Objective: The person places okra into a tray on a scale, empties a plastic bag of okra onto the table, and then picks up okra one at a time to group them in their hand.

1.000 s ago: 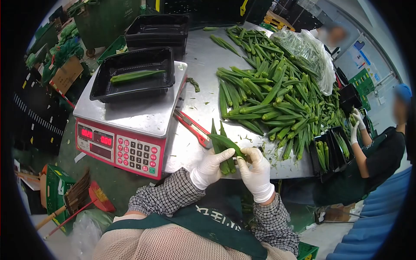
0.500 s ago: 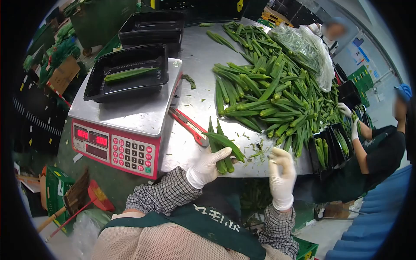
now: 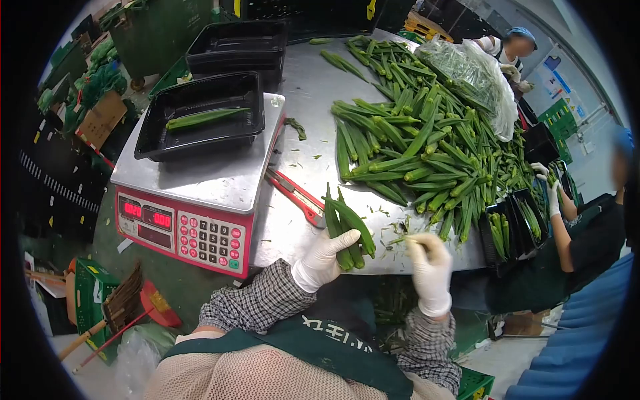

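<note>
Wrapped around a few okra pods (image 3: 352, 230) is my gloved left hand (image 3: 321, 261), its thumb across them and their stem ends toward me. To its right, my gloved right hand (image 3: 431, 270) is closed in a pinch over the table edge. Small green trimmings (image 3: 393, 230) lie close to its fingertips; whether it pinches something, I cannot make out. A large heap of okra (image 3: 413, 143) spreads beyond both hands. A red utility knife (image 3: 300, 199) rests on the metal table left of the held pods. One okra pod (image 3: 207, 119) lies inside a black tray (image 3: 200, 143).
The tray sits on a red digital scale (image 3: 180, 230) at left. More black trays (image 3: 237, 47) are stacked behind it. Clear plastic (image 3: 470, 77) covers part of the heap. At right, a co-worker's gloved hands (image 3: 553, 193) are near trays holding okra (image 3: 498, 235).
My right hand has lowered slightly, its fingers bending toward the left. The left hand keeps its hold on the pods. The whole view has shifted slightly.
</note>
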Demonstrator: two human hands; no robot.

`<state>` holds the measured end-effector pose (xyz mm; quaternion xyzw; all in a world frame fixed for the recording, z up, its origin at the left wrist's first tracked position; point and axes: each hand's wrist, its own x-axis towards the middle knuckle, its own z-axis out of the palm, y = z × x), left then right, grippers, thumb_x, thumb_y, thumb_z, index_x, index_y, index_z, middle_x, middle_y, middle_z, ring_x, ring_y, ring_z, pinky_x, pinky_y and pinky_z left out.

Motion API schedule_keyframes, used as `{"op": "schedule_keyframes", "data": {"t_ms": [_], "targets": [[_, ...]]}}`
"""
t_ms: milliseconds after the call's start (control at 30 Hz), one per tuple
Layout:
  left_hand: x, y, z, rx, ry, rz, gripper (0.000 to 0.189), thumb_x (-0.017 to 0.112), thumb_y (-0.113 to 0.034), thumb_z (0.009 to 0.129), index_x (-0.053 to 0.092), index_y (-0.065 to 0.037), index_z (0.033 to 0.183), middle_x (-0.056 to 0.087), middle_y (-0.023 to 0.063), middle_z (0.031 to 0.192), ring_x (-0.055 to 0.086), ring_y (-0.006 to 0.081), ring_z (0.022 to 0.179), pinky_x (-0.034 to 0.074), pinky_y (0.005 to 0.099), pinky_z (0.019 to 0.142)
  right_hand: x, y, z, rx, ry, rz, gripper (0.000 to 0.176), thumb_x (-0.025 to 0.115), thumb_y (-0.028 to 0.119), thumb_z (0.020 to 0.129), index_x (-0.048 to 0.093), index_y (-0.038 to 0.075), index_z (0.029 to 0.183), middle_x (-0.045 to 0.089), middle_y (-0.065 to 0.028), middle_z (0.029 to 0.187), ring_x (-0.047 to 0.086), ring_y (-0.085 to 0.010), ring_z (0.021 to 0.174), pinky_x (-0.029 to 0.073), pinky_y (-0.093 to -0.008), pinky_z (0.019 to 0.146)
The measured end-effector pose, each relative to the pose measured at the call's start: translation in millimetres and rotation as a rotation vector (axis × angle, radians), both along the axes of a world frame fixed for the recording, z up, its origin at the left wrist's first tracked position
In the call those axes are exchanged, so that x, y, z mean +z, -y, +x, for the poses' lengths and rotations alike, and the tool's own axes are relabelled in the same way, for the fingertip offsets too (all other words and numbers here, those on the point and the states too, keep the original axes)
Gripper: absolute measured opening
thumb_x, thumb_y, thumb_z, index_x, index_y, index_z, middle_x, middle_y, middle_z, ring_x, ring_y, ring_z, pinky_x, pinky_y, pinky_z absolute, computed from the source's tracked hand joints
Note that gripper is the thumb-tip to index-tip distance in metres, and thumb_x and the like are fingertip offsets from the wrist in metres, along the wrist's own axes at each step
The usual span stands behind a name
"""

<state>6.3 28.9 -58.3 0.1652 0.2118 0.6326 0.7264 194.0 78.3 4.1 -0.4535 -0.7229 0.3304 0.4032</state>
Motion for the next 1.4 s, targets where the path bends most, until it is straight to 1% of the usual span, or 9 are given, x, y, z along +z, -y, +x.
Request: {"op": "schedule_keyframes", "data": {"t_ms": [133,233,333,400,433,600,900,1167,1400], "targets": [[-5,-3,1,-0.009,0.109,-0.013,0.031,0.06,-0.018,0.088,0.051,-0.001,0.112,0.06,0.0121,0.102,0.06,0.0214,0.095,0.051,0.0343,0.082,23,8,69,-0.14,0.051,-0.12,0.005,0.061,0.003,0.079,0.063,-0.001,0.081,0.061,-0.0091,0.076,0.059,-0.0183,0.069,0.045,-0.0279,0.066],[-4,-3,1,0.003,0.083,-0.002,0.038,0.061,-0.024,0.086,0.05,-0.003,0.116,0.059,0.0146,0.109,0.058,0.027,0.103,0.048,0.0447,0.091,-10,13,120,-0.361,0.579,0.053,0.006,0.062,0.005,0.077,0.063,-0.001,0.08,0.062,-0.0124,0.077,0.06,-0.0248,0.07,0.047,-0.0319,0.068],[-3,-2,2,0.004,0.111,-0.016,0.038,0.063,-0.023,0.086,0.05,-0.004,0.116,0.059,0.0135,0.107,0.058,0.0267,0.102,0.048,0.0442,0.09,-11,24,128,-0.241,0.614,0.25,0.015,0.06,-0.001,0.074,0.063,0.0,0.088,0.059,-0.0188,0.104,0.06,-0.0307,0.088,0.047,-0.0367,0.078],[-5,1,3,0.005,0.091,-0.022,0.038,0.063,-0.022,0.085,0.05,-0.004,0.116,0.059,0.0127,0.105,0.058,0.0258,0.101,0.049,0.0431,0.089,-7,21,98,-0.398,0.527,0.082,0.026,0.059,-0.004,0.073,0.059,0.0,0.098,0.052,-0.0197,0.119,0.059,-0.0321,0.093,0.047,-0.0366,0.082],[-4,-3,3,0.013,0.082,-0.011,0.038,0.063,-0.021,0.085,0.049,-0.005,0.116,0.059,0.0122,0.105,0.059,0.0254,0.1,0.049,0.0426,0.088,-6,15,90,-0.271,0.502,0.278,0.028,0.057,-0.006,0.074,0.057,0.0,0.101,0.048,-0.018,0.125,0.058,-0.028,0.096,0.045,-0.0334,0.086],[-7,-1,2,-0.011,0.148,0.018,0.035,0.064,-0.017,0.085,0.05,-0.002,0.113,0.06,0.0113,0.1,0.061,0.0225,0.094,0.051,0.0383,0.084,-2,-36,28,0.055,0.417,0.436,0.021,0.057,-0.005,0.074,0.057,0.001,0.094,0.061,-0.0145,0.09,0.061,-0.0302,0.081,0.048,-0.0351,0.072],[-6,-2,1,-0.014,0.115,0.016,0.043,0.066,-0.021,0.084,0.047,-0.005,0.119,0.06,0.0115,0.104,0.06,0.0236,0.096,0.051,0.04,0.085,-26,-94,-50,0.039,0.954,0.401,0.013,0.058,0.012,0.074,0.058,0.006,0.087,0.057,-0.0123,0.084,0.062,-0.0296,0.072,0.051,-0.0404,0.062],[-4,-3,1,-0.021,0.061,0.032,0.051,0.066,-0.027,0.083,0.045,-0.003,0.123,0.058,0.0133,0.109,0.058,0.0242,0.101,0.048,0.0406,0.089,-31,-87,-33,0.04,0.766,0.396,0.015,0.06,0.012,0.077,0.057,0.008,0.09,0.056,-0.0127,0.088,0.059,-0.0328,0.072,0.049,-0.0411,0.063],[-3,-1,1,-0.007,0.05,0.041,0.051,0.064,-0.028,0.084,0.045,-0.002,0.123,0.059,0.014,0.109,0.059,0.0242,0.1,0.048,0.0407,0.089,-21,-89,-41,0.082,0.93,0.245,0.018,0.059,0.013,0.075,0.059,0.005,0.092,0.058,-0.0135,0.091,0.059,-0.0338,0.076,0.049,-0.0405,0.067]]}}
